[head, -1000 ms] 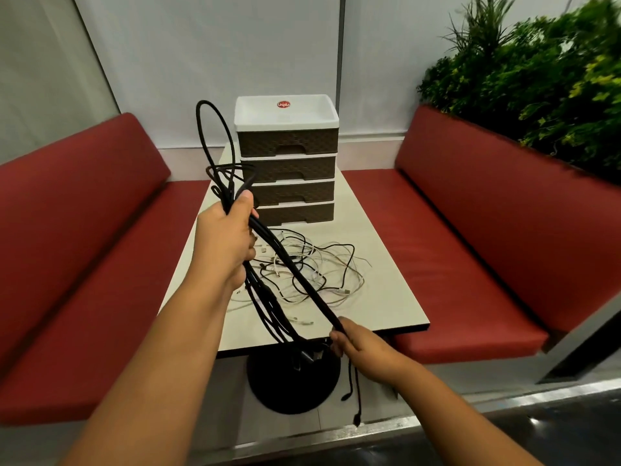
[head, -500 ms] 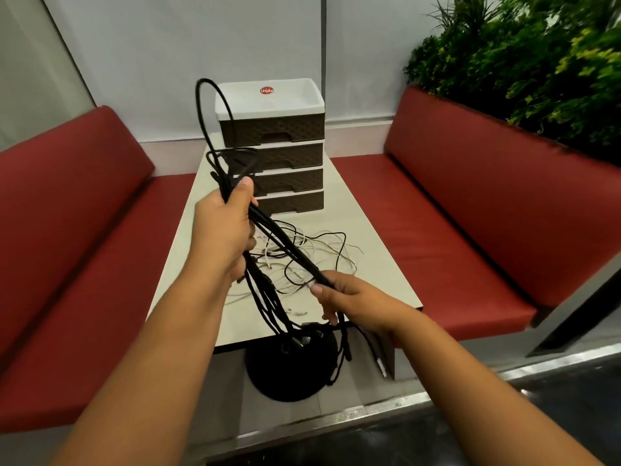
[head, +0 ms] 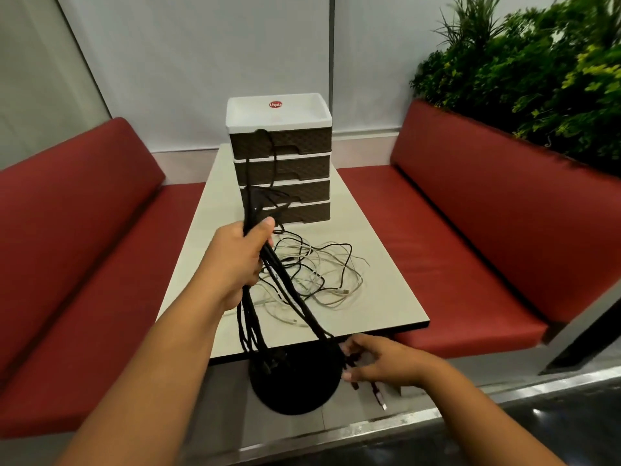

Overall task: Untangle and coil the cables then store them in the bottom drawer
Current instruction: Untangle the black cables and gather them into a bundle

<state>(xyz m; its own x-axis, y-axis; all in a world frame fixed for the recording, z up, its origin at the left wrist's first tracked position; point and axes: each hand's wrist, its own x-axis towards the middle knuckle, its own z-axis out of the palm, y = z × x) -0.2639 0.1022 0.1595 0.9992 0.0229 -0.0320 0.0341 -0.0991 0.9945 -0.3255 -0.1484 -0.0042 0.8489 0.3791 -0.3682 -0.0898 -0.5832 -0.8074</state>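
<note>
The left hand (head: pixel 239 260) grips a black cable bundle (head: pixel 268 297) before the drawers (head: pixel 282 169); below, the right hand (head: pixel 379 364) pinches its trailing ends.

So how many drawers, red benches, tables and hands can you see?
Drawers: 4
Red benches: 2
Tables: 1
Hands, left and right: 2
Total: 9
</note>
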